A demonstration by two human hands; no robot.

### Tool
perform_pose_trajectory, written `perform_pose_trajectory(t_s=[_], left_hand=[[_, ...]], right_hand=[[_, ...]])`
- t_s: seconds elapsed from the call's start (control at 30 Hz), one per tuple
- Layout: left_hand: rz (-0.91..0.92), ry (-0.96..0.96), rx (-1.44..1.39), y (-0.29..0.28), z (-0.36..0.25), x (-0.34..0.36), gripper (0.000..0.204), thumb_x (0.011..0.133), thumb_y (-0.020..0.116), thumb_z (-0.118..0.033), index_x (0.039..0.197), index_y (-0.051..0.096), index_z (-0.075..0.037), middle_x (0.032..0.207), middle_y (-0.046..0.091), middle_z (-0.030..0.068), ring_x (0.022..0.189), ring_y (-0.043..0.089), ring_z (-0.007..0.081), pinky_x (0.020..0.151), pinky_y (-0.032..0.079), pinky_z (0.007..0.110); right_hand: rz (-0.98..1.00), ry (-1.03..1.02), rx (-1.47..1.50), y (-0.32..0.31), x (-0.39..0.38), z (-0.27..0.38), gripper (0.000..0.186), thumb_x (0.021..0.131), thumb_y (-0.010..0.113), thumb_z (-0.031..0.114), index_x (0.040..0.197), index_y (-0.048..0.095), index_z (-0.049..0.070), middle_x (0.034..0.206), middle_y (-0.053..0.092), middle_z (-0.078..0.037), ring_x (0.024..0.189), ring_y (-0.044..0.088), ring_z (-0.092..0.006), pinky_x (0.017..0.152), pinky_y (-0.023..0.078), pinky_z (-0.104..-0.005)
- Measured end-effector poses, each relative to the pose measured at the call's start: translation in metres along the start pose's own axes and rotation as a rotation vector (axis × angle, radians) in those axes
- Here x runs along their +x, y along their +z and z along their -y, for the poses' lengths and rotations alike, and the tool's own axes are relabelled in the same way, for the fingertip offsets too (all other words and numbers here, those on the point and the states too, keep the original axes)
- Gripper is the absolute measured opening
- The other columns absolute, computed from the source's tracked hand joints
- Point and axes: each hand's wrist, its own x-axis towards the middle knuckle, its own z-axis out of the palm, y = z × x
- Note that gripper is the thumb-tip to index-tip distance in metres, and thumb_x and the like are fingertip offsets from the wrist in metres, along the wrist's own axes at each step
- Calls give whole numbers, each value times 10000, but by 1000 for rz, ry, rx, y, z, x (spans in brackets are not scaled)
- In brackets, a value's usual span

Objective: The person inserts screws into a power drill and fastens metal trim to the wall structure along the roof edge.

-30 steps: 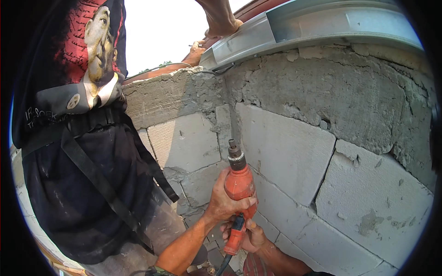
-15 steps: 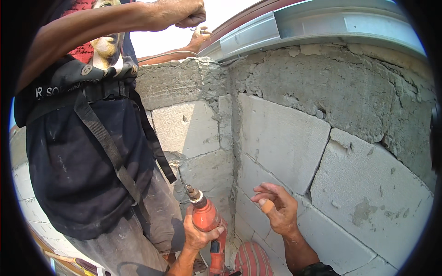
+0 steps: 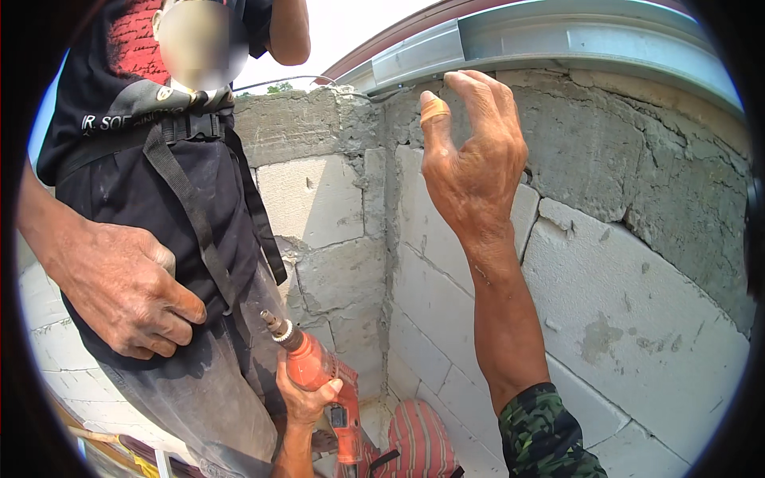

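My left hand (image 3: 300,401) is wrapped round the body of an orange-red power drill (image 3: 313,365). Its metal chuck (image 3: 276,325) points up and to the left, close to the other person's trousers. Higher up, my right hand (image 3: 476,151) is raised in front of the wall corner, holding nothing. Its fingers are lifted and its thumb stands apart with a tan bandage (image 3: 434,114) round it. Behind that hand lies the rough grey mortar band (image 3: 590,135) above the pale block wall (image 3: 629,319).
Another person (image 3: 143,191) in dark clothes stands close on the left, a loosely closed hand (image 3: 131,287) hanging near the drill. A metal channel (image 3: 526,40) runs along the wall top. A thin cable (image 3: 374,98) crosses the corner. Red-striped fabric (image 3: 422,438) is below.
My right hand has risen from the lower blocks to near the metal channel. The drill has moved left and slightly down in my left hand. The other person's near arm has dropped.
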Motion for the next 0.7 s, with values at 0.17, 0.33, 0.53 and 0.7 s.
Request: perform_pose_trajectory(t_s=[0.17,0.33,0.53,0.7], left_hand=[[14,-106,-113,2,-10,-9,669,626,792,-124,1181,438,-3,885,554,57,713,598,163,671,523,309],[6,-46,-110,8,-18,-18,672,624,800,-159,1171,441,-5,902,561,66,733,600,164,682,522,313],[-87,-26,-50,-15,-25,-29,701,608,809,-179,1183,450,-3,945,574,69,824,601,171,779,518,326],[-115,-103,1,-36,-25,-46,726,611,815,-172,1211,447,5,982,588,81,858,608,178,804,517,329]], right_hand=[[165,-184,-278,18,47,-25,296,812,667,294,931,658,23,857,646,-152,823,637,-310,741,496,-445],[506,486,1016,67,57,-105,372,940,463,338,1189,463,62,1150,498,-115,1064,484,-259,912,337,-430],[686,-187,-521,60,82,-68,413,853,613,331,1134,554,35,1109,571,-129,1059,543,-277,920,396,-437],[675,-444,-825,73,92,-53,452,780,738,325,1088,630,12,1076,633,-140,1056,593,-291,926,446,-443]])
